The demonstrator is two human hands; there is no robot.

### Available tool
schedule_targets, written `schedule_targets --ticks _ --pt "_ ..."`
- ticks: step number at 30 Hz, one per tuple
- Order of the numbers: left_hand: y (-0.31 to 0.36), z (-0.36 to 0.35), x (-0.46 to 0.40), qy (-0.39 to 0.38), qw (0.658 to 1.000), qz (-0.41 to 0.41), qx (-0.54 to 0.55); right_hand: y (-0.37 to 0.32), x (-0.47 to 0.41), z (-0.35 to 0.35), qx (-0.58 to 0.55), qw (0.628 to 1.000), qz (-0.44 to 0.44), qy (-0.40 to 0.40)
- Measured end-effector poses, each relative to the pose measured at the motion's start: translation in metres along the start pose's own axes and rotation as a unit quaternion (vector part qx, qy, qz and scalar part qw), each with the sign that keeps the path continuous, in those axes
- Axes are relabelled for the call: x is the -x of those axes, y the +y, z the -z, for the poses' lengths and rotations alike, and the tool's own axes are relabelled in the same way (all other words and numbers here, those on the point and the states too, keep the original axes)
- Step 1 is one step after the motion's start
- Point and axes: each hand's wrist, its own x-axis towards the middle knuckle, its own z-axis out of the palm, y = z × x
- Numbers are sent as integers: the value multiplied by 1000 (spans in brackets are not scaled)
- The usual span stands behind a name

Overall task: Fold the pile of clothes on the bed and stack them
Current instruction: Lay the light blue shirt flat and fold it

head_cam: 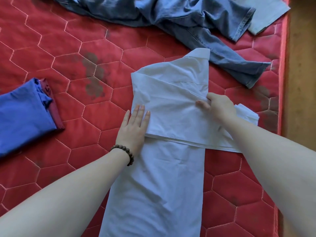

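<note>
The white shirt [164,117] lies mid-mattress [71,48], jeans [179,16] beyond. The left hand [134,127] presses flat on its left edge; the right hand [218,109] pinches a sleeve fold near the mattress's right edge.

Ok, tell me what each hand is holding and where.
Right hand grips the white shirt by its folded-over sleeve; left hand only presses flat on the shirt's left edge.
</note>
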Motion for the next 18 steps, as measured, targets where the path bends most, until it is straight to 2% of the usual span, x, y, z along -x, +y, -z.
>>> schedule_targets --ticks 5,10,12,15,18 --pt "6 15 -3 -92 996 7 3 22 9 6 2 999 -40 20" --pt "7 19 -4 -113 994 1 -5 26 17 4 24 998 -65 -8" --pt "4 16 -3 -89 996 -10 -2 24 18 4 25 998 -62 -9" --pt "-3 7 -4 -20 999 -30 -13 11 19 0 91 994 -9 57" --pt "-9 5 -2 11 999 -37 3 -24 13 -8 49 994 71 72"
